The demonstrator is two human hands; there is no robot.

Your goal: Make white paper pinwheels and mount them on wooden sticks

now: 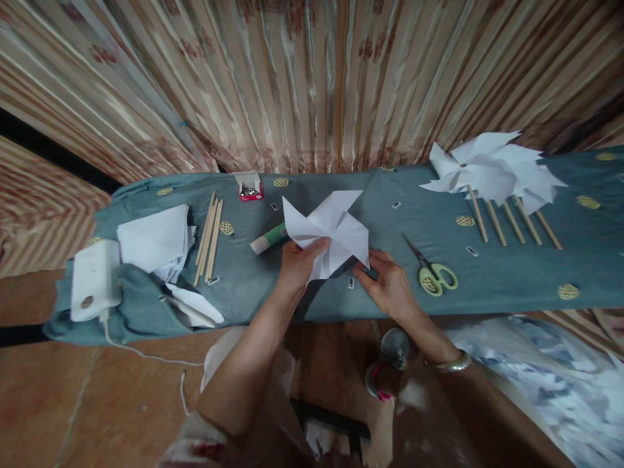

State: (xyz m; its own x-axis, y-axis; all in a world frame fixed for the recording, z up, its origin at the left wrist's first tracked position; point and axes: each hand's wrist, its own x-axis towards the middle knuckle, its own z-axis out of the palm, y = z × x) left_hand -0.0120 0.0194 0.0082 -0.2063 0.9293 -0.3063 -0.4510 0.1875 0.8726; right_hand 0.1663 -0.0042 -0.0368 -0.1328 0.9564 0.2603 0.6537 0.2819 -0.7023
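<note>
A white paper pinwheel [341, 227] with folded blades is held over the middle of the cloth. My left hand [297, 263] grips it, the thumb pressed at its centre and the fingers hidden beneath. At the pinwheel's lower right blade is my right hand [387, 279], thumb and fingers closed around the blade's tip. Partly under the pinwheel lies a green and white glue stick [268, 238]. Scissors with light green handles [433, 273] rest to the right of my right hand, their blades pointing away from me.
Finished pinwheels [497, 166] on wooden sticks lie at the right. On the left are loose wooden sticks [209, 237], folded white paper [153, 237], a white box with a cable [95, 279] and a small red box of metal pieces [251, 188]. A pleated curtain [312, 84] hangs behind the table.
</note>
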